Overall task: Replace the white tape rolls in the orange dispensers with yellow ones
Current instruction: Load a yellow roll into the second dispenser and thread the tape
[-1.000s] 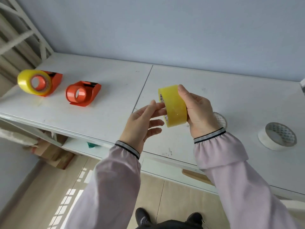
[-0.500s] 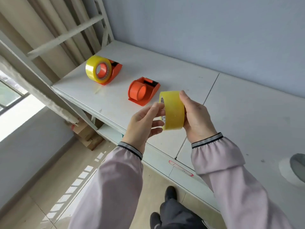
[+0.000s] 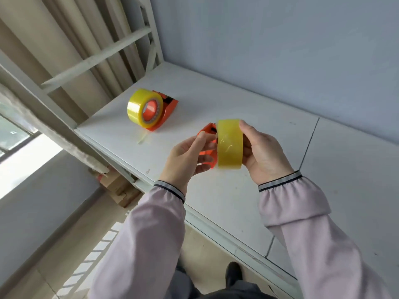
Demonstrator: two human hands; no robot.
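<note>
The scene is lit evenly by soft daylight from a window [image 3: 13, 134] at the left, where the glass is blown out to white. A barred patch of sun is cast on the floor [image 3: 90, 262]. Faint shadows are thrown across the worktop [image 3: 216, 100]. Straight lines are bowed near the edges, and slight blur is seen throughout.

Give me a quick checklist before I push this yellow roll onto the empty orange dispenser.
1. Yellow roll held securely: ok, the right hand grips it and the left hand touches its side.
2. Empty dispenser free of white tape: ok, as far as it shows.
3. Roll lined up with its hub: cannot tell, hands and roll hide it.
4. Loose tape end found: cannot tell.
5. Other dispenser already loaded with yellow tape: ok.
</note>
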